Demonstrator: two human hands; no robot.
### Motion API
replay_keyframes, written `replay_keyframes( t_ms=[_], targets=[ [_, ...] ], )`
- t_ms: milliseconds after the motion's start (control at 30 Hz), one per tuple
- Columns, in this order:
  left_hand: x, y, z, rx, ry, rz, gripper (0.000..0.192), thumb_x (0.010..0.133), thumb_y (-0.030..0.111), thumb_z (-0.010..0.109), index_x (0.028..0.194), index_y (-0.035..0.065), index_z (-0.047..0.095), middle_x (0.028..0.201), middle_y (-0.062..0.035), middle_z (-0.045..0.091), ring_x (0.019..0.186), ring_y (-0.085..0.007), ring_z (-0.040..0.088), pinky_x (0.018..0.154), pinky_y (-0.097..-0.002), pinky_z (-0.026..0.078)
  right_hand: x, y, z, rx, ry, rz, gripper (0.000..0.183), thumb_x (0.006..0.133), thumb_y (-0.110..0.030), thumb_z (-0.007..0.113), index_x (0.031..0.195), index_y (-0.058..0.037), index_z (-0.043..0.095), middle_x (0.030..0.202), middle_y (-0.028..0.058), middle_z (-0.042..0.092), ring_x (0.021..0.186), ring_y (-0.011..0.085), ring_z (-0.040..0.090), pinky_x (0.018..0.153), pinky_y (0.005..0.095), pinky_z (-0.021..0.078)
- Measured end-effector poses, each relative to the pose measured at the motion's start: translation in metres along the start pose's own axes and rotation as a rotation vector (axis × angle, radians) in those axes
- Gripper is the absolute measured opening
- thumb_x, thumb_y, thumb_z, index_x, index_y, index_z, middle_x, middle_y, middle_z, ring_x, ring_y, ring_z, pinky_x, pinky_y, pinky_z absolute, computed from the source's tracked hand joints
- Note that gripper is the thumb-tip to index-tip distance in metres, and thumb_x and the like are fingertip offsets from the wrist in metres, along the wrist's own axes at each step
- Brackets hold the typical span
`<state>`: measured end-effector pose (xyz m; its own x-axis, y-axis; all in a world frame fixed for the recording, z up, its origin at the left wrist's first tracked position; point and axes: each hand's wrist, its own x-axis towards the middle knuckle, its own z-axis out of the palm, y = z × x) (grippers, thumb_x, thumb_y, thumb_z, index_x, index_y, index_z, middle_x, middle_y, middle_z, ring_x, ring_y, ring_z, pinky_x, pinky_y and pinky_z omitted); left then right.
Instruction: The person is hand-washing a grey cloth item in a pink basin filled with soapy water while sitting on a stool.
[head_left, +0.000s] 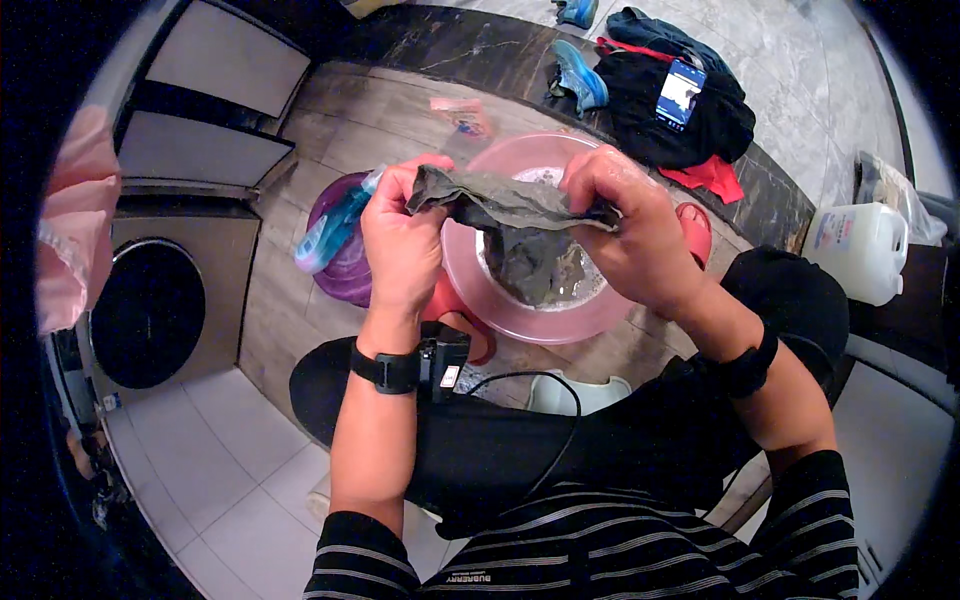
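A wet grey-green cloth garment (517, 199) is stretched between my two hands above a pink plastic basin (480, 277). My left hand (405, 225) grips its left end, and my right hand (622, 217) pinches its right end. The lower part of the fabric hangs down into the basin, or in front of it; which one I cannot tell. Soapy water (592, 289) with white suds stands in the basin. Both wrists wear black straps, and a small black device (444, 360) sits by the left one.
Left of the basin is a purple tub (341, 281) with a blue bottle (330, 236) on it. Behind lie a pink packet (463, 118), blue shoes (581, 79), and dark clothes (630, 82) under a phone (681, 95). A white jug (855, 247) stands right, a front-loading washer (150, 311) left.
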<state>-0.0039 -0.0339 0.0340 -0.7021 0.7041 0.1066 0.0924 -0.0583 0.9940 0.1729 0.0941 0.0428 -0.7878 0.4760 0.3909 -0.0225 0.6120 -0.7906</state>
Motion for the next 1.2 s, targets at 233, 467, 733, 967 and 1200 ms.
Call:
replay_keyframes(
  t_ms=[233,467,733,967,1200],
  targets=[
    [0.0,0.003,-0.005,-0.319,-0.076,-0.161,0.017,0.078,-0.01,0.052,0.088,0.003,0.051,0.099,-0.0089,0.06,0.09,-0.015,0.057,0.081,-0.0275,0.046,0.001,-0.01,0.001,0.171,-0.056,0.26,0.019,0.076,-0.002,0.065,0.091,-0.0021,0.055,0.085,-0.0001,0.055,0.077,0.0086,0.05,0.066,0.0231,0.0429],
    [-0.005,0.016,0.004,-0.542,-0.27,-0.461,0.03,0.088,0.007,0.053,0.116,-0.0016,0.049,0.106,-0.0083,0.06,0.092,-0.0137,0.058,0.083,-0.0278,0.045,0.01,-0.005,-0.009,0.653,0.013,0.713,0.029,0.089,-0.025,0.056,0.11,-0.0048,0.057,0.092,-0.001,0.062,0.08,0.0075,0.053,0.077,0.0232,0.0409],
    [-0.009,0.017,0.02,-0.508,-0.264,-0.465,0.037,0.094,0.028,0.044,0.116,-0.0018,0.049,0.114,-0.0139,0.057,0.103,-0.0243,0.057,0.092,-0.0373,0.044,0.009,0.012,0.002,0.682,0.1,0.75,0.031,0.093,-0.029,0.05,0.106,-0.0023,0.055,0.09,0.0003,0.06,0.077,0.0075,0.052,0.074,0.0246,0.0419],
    [-0.007,0.005,0.038,-0.567,-0.038,-0.441,0.035,0.096,0.03,0.04,0.11,-0.0003,0.052,0.098,-0.0091,0.06,0.089,-0.0174,0.059,0.082,-0.0315,0.047,0.009,0.004,0.018,-0.086,0.197,0.433,0.024,0.092,-0.026,0.05,0.1,-0.0032,0.053,0.08,0.008,0.058,0.072,0.0138,0.052,0.066,0.0293,0.0436],
    [-0.022,-0.002,0.072,-0.515,0.118,-0.559,0.041,0.093,0.039,0.044,0.105,0.0015,0.056,0.094,-0.0085,0.06,0.082,-0.0181,0.059,0.073,-0.031,0.049,0.01,-0.016,0.049,-0.065,0.081,0.241,0.026,0.088,-0.028,0.051,0.099,-0.0053,0.052,0.085,0.0224,0.059,0.078,0.0388,0.059,0.065,0.0451,0.0464]
  ],
)
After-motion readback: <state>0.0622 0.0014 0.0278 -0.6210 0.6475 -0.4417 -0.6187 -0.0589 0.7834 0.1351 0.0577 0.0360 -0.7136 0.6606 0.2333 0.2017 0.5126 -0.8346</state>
